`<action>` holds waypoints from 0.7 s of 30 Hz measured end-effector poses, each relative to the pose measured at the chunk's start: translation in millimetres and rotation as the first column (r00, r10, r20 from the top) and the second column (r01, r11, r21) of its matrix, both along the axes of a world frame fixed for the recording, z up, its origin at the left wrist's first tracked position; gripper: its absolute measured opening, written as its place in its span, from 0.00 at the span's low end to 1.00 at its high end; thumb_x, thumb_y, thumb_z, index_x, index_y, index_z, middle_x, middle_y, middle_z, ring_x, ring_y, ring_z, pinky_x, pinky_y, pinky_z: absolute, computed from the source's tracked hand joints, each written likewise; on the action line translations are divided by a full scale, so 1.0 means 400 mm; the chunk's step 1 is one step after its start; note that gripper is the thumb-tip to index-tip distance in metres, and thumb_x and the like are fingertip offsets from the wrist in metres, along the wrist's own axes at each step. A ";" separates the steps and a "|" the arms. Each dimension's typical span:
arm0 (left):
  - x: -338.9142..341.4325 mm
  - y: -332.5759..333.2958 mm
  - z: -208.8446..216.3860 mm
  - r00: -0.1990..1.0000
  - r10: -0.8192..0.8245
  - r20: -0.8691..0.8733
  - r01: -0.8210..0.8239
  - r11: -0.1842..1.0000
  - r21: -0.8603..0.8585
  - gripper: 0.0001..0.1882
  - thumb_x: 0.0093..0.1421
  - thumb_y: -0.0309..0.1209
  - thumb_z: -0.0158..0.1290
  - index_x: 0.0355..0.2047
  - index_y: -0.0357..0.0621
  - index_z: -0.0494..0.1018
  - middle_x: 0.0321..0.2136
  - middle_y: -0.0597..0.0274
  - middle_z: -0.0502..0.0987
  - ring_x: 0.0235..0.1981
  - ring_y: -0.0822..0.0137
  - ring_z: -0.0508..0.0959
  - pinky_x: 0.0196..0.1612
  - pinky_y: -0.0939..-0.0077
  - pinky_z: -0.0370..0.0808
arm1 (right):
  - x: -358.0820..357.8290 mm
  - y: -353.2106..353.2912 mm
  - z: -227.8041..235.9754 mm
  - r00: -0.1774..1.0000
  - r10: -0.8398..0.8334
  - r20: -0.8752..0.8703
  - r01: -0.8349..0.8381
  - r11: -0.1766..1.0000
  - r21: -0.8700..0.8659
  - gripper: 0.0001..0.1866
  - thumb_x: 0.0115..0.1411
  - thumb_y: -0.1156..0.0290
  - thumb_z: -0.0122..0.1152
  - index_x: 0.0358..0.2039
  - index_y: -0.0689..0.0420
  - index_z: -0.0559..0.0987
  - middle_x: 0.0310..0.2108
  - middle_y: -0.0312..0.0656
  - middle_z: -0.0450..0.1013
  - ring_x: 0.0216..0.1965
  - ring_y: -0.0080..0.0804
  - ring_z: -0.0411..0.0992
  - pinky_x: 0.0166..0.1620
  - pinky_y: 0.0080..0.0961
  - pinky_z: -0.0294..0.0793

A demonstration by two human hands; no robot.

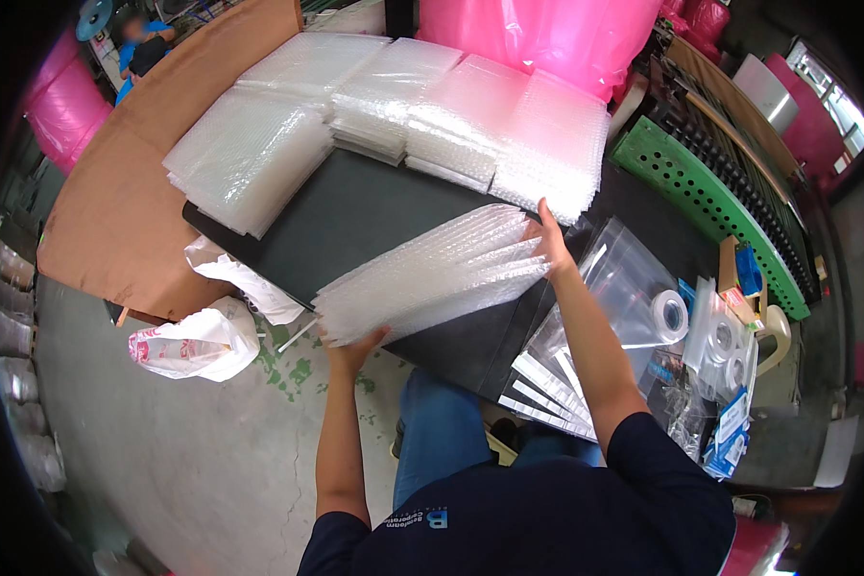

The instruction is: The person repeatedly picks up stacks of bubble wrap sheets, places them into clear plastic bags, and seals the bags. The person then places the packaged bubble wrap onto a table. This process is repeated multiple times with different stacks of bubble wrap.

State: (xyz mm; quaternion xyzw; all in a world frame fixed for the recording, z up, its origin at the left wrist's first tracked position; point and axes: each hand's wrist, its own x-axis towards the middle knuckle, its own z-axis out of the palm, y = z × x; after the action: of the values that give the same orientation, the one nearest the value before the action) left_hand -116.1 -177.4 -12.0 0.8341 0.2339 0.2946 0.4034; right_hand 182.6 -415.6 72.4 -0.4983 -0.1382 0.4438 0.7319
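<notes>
A fanned stack of clear bubble wrap bags (432, 274) spans the space between my two hands, over the near edge of the black tabletop (355, 206). My left hand (353, 348) grips the stack's near left end from below, fingers partly hidden under it. At the opposite end my right hand (550, 240) is closed on the fanned edges, its thumb pointing up. Beyond, several neat piles of bubble wrap bags (250, 149) line the far side of the table. The rightmost pile (552, 144) lies just past my right hand.
Right of my right arm are clear plastic bags (624, 278), a tape roll (669, 317), and white label strips (547, 394). A green perforated metal beam (710, 192) borders the right side. White plastic bags (197, 341) hang at the left edge beside a brown board (134, 202). Another person (144, 48) is far left.
</notes>
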 end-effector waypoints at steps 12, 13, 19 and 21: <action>0.011 0.021 0.053 0.997 -0.007 -0.079 0.000 0.997 -0.083 0.28 0.39 0.31 0.69 0.40 0.34 0.71 0.38 0.54 0.76 0.39 0.59 0.74 0.44 0.66 0.71 | -0.116 -0.142 0.050 0.686 0.412 0.600 -0.291 0.911 -0.293 0.69 0.25 0.49 0.78 0.63 0.59 0.46 0.65 0.43 0.46 0.64 0.33 0.46 0.65 0.33 0.43; 0.012 0.025 0.062 0.994 -0.028 -0.109 0.018 0.996 -0.088 0.29 0.39 0.31 0.70 0.40 0.34 0.71 0.38 0.54 0.76 0.39 0.59 0.74 0.45 0.66 0.71 | -0.148 -0.124 0.061 0.668 0.346 0.659 -0.158 0.931 -0.328 0.63 0.27 0.54 0.79 0.62 0.59 0.53 0.63 0.44 0.49 0.63 0.33 0.48 0.65 0.33 0.44; -0.050 0.060 0.122 0.984 -0.087 -0.156 0.069 0.991 -0.115 0.39 0.37 0.30 0.70 0.50 0.37 0.66 0.45 0.55 0.72 0.46 0.60 0.72 0.49 0.67 0.70 | -0.181 -0.109 0.174 0.709 0.107 0.697 -0.038 0.993 -0.114 0.45 0.33 0.74 0.78 0.54 0.59 0.66 0.50 0.39 0.66 0.53 0.30 0.63 0.59 0.31 0.60; -0.069 0.057 0.157 0.973 -0.146 0.180 0.197 0.931 -0.308 0.43 0.39 0.33 0.70 0.54 0.37 0.62 0.48 0.55 0.70 0.48 0.59 0.71 0.51 0.67 0.69 | -0.189 -0.166 0.206 0.714 0.047 0.699 -0.068 0.998 0.002 0.40 0.37 0.76 0.74 0.53 0.58 0.66 0.50 0.40 0.67 0.53 0.31 0.64 0.57 0.32 0.63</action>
State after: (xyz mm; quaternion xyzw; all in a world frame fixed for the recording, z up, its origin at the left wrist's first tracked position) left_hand -143.8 -154.7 50.6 0.7485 0.1732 0.2794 0.5759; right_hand 106.9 -481.8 154.9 -0.6140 -0.4254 0.2439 0.6185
